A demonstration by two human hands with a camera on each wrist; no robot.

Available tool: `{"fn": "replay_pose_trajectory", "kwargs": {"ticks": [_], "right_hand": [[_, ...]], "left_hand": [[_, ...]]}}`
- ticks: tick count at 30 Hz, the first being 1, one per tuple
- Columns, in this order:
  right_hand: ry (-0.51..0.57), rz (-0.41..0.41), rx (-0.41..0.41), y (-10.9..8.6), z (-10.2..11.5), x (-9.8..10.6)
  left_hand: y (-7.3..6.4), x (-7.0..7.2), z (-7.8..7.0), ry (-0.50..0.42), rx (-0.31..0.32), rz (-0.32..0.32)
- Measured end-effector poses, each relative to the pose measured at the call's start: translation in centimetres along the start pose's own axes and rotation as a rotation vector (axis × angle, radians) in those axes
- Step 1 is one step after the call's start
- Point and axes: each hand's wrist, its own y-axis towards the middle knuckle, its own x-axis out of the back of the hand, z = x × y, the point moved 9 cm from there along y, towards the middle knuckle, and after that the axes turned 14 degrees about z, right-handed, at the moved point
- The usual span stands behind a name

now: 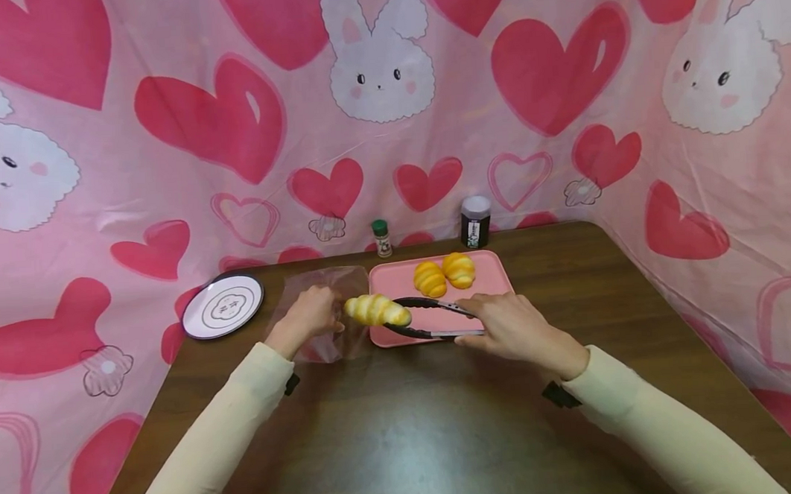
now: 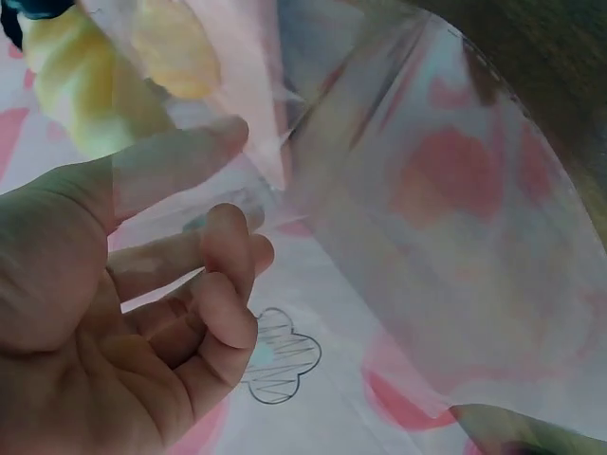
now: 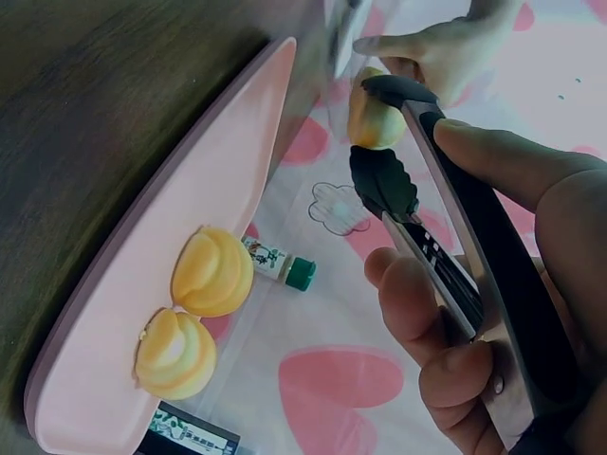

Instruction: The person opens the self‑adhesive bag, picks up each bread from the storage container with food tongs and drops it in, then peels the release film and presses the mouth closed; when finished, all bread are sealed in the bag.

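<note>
My right hand (image 1: 510, 324) grips a pair of black-and-silver tongs (image 1: 450, 334). Between the tong tips is a pale yellow croissant (image 1: 374, 310), held up in front of the tray's left edge. In the right wrist view the black tips (image 3: 384, 185) clasp the croissant (image 3: 373, 118) from either side. My left hand (image 1: 313, 311) holds a clear plastic bag (image 1: 293, 291) near its edge, right beside the croissant's left end. The left wrist view shows the thumb stretched out behind the film, the other fingers curled, and the bag (image 2: 446, 256) spreading away to the right.
Two golden rolls (image 1: 459, 270) lie on a pink tray (image 1: 498, 275). Behind it stand a green-capped shaker (image 1: 382, 240) and a dark jar with a white lid (image 1: 476, 220). A white dark-rimmed plate (image 1: 201, 317) sits at the table's left. Heart-and-rabbit cloth (image 1: 390, 150) hangs around the table.
</note>
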Motion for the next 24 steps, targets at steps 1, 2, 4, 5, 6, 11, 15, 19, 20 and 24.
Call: {"fn": "replay_pose_trajectory", "kwargs": {"ticks": [1,2,4,5,6,11,15,19,20,24], "right_hand": [[-0.006,-0.001,-0.001,0.0,0.0,0.0],[-0.011,0.0,-0.004,0.0,0.0,0.0],[-0.021,-0.003,-0.01,0.1,-0.1,0.0],[-0.026,-0.005,-0.013,0.1,-0.1,0.0],[-0.031,-0.007,-0.016,0.1,-0.1,0.0],[-0.042,-0.012,-0.022,0.2,-0.1,0.0],[-0.049,-0.017,-0.015,0.4,0.2,0.0],[-0.055,-0.028,0.006,0.6,0.6,0.1],[-0.057,-0.029,0.011,0.7,0.8,0.1],[-0.076,-0.024,0.015,1.0,1.3,0.0]], "left_hand": [[0.0,0.1,-0.1,0.002,-0.008,-0.003],[-0.1,0.2,-0.2,0.006,-0.014,-0.008],[-0.2,0.4,-0.3,0.008,-0.026,-0.024],[-0.2,0.5,-0.4,0.002,-0.03,-0.032],[-0.3,0.6,-0.5,0.0,-0.039,-0.041],[-0.8,1.1,-1.2,0.008,-0.071,-0.098],[-0.9,1.1,-1.7,0.005,-0.083,-0.084],[-0.7,0.5,-1.9,-0.022,-0.08,-0.017],[-0.7,0.4,-1.9,-0.031,-0.081,-0.002],[-0.7,0.2,-2.2,-0.057,-0.1,0.017]]}}
